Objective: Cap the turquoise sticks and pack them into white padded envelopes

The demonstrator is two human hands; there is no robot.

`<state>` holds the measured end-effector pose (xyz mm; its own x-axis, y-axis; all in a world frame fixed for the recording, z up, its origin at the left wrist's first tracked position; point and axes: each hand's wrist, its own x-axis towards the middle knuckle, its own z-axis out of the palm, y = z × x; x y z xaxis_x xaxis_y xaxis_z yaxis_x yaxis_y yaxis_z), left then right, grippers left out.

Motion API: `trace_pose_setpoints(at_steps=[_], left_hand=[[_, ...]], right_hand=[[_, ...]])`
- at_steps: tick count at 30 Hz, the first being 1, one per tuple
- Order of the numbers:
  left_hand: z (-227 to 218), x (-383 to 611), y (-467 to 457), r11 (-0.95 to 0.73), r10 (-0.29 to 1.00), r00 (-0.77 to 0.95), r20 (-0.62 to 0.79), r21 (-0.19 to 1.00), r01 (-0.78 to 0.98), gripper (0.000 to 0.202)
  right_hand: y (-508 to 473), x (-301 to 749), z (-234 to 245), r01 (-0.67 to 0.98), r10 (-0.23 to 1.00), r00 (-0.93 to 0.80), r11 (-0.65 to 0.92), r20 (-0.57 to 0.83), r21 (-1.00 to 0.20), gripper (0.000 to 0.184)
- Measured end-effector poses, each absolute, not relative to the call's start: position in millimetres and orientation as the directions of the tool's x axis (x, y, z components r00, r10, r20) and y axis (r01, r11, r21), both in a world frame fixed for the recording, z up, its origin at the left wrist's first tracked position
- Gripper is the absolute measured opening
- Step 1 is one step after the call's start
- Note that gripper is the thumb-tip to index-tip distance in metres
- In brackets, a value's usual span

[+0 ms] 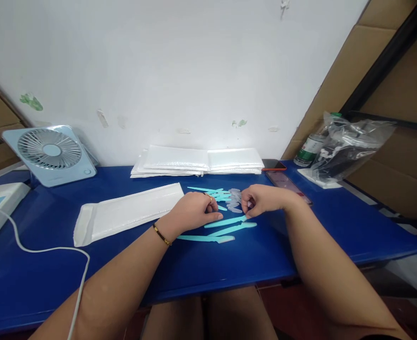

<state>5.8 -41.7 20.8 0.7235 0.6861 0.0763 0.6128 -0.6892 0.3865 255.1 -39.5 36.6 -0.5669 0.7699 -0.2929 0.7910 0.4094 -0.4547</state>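
Note:
Slim turquoise eyebrow razors lie on the blue table. My right hand (pixel 260 199) is closed, its fingertips pinching the head end of one turquoise eyebrow razor (pixel 226 221). Just left of it, my left hand (pixel 196 210) has curled fingers with the thumb over the near side of the pile; what they hold, if anything, is hidden. Nearer to me are a second razor (pixel 231 230) and a third razor (pixel 204 238), both with a pale cover at the head. Behind my hands sit a pile of razors (pixel 217 193) and several small translucent caps (pixel 234 206).
A white padded mailer (pixel 130 215) lies left of my hands. Stacked mailers (pixel 176 159) stand against the wall. A blue fan (pixel 50 153) and white cable (pixel 45 250) are at left. Phones (pixel 282 182), a bottle (pixel 309 148) and a plastic bag (pixel 350 146) are at right.

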Motion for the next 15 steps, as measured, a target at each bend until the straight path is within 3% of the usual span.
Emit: trace_pose_setpoints(at_steps=[7, 12, 15], left_hand=[[17.4, 7.1, -37.6, -0.724, 0.672, 0.734, 0.102, 0.296, 0.623, 0.022], [22.3, -2.9, -23.7, -0.662, 0.75, 0.642, 0.162, 0.168, 0.731, 0.023], [24.3, -8.1, -20.1, -0.614, 0.789, 0.591, 0.167, 0.183, 0.768, 0.021]], right_hand=[[-42.3, 248.5, 39.8, 0.741, 0.794, -0.585, 0.442, -0.164, -0.506, 0.011], [-37.7, 253.7, 36.3, 0.756, 0.889, -0.457, 0.402, 0.023, -0.517, 0.012], [-35.8, 257.9, 36.8, 0.796, 0.932, -0.356, 0.34, 0.068, -0.501, 0.018]])
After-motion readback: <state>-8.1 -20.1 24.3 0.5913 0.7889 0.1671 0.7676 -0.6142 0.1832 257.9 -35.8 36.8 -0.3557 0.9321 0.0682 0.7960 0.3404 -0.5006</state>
